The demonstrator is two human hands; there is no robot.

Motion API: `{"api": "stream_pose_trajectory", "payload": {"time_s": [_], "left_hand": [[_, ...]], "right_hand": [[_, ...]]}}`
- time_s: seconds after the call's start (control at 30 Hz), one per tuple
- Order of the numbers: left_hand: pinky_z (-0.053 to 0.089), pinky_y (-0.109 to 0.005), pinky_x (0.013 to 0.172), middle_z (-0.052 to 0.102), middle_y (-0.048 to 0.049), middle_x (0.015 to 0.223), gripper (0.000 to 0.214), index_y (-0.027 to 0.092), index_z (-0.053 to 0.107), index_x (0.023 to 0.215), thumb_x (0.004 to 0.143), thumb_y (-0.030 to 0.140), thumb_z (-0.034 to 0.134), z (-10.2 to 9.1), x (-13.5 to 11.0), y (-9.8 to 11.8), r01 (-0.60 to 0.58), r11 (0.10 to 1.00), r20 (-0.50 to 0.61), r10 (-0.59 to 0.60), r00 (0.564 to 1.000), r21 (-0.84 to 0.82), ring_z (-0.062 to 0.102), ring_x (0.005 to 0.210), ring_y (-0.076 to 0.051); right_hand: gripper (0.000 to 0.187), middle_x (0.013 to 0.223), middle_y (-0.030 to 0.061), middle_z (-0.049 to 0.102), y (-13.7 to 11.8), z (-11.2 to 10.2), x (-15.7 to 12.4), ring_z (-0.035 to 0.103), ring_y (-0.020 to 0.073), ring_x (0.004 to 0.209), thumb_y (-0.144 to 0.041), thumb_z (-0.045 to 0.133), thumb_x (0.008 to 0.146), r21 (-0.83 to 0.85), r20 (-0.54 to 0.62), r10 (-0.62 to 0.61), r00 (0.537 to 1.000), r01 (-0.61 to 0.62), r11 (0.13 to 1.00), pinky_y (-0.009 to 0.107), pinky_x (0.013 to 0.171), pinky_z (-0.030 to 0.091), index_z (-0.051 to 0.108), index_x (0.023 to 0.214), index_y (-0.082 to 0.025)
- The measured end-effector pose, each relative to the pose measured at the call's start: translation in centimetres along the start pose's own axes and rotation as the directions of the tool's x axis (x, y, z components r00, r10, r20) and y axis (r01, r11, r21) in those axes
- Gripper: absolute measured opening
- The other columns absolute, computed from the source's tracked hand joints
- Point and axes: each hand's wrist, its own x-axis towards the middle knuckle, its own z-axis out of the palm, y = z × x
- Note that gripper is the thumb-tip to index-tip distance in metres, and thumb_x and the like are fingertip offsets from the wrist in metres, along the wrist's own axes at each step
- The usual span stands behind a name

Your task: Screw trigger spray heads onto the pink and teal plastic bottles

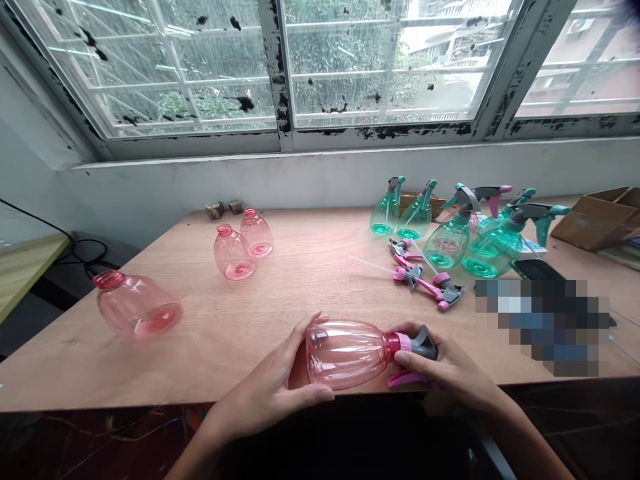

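- Head view: a transparent pink spray bottle lies sideways at the front edge of the wooden tabletop, neck toward the right.
- Left hand: curled round the bottle's base, thumb below and fingers above.
- Right hand: pinching the pink-and-grey trigger sprayer at the bottle's neck, thumb near its pink collar.
- Left side: three open-necked pink bottles stand apart from the hands.
- Beyond the right hand: three loose trigger sprayers, then green spray bottles.
- Far right: a cardboard box; nearer, a pixelated patch, so any writing beneath cannot be told.
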Motion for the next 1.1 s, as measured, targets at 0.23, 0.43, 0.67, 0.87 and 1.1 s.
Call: {"api": "stream_pose_trajectory", "payload": {"time_s": [0.23,0.43,0.67,0.87,1.1], "left_hand": [[0.026,-0.046,0.125,0.026,-0.0049,0.166,0.090,0.032,0.015,0.159,0.091,0.047,0.073,0.01,-0.02,-0.04,0.009,1.000,-0.002,-0.009,1.000,0.002,0.027,0.151,-0.029],[0.026,-0.046,0.125,0.025,-0.0041,0.166,0.091,0.033,0.014,0.159,0.091,0.046,0.073,0.01,0.01,-0.09,0.003,1.000,-0.002,-0.003,1.000,0.006,0.028,0.151,-0.029],[0.027,-0.047,0.124,0.028,-0.0057,0.165,0.092,0.032,0.015,0.159,0.090,0.047,0.073,0.00,0.00,0.34,0.012,1.000,-0.017,-0.012,1.000,0.015,0.029,0.150,-0.032],[0.025,-0.047,0.125,0.026,-0.0043,0.166,0.091,0.033,0.015,0.159,0.090,0.047,0.073,-0.06,0.04,0.47,0.015,1.000,-0.015,-0.015,1.000,0.016,0.028,0.151,-0.031],[0.026,-0.046,0.125,0.025,-0.0051,0.166,0.091,0.033,0.015,0.159,0.091,0.047,0.073,-0.03,-0.01,0.21,0.016,1.000,-0.009,-0.016,1.000,0.007,0.028,0.151,-0.030]], "right_hand": [[0.032,0.090,-0.0016,0.072,0.22,-0.09,-0.02,0.073,0.0179,0.080,-0.044,0.075,0.087,0.014,0.007,0.009,1.000,-0.009,1.000,0.025,0.072,0.060,0.066,0.108,-0.023],[0.033,0.089,-0.0012,0.072,0.09,0.00,0.00,0.073,0.0188,0.079,-0.045,0.075,0.086,0.023,-0.007,0.019,1.000,-0.019,1.000,0.026,0.071,0.061,0.066,0.107,-0.022],[0.030,0.089,-0.0029,0.072,-0.02,0.02,-0.04,0.073,0.0164,0.078,-0.044,0.076,0.087,0.045,-0.007,0.024,1.000,-0.024,0.999,0.022,0.070,0.060,0.067,0.107,-0.024],[0.029,0.090,-0.0028,0.072,0.23,-0.11,-0.12,0.073,0.0164,0.079,-0.043,0.076,0.087,0.042,0.004,0.013,1.000,-0.013,0.999,0.022,0.071,0.060,0.067,0.108,-0.024],[0.031,0.091,-0.0012,0.072,0.06,-0.01,-0.03,0.073,0.0182,0.079,-0.043,0.076,0.087,0.049,0.010,0.017,1.000,-0.017,0.999,0.025,0.071,0.062,0.067,0.108,-0.022]]}}
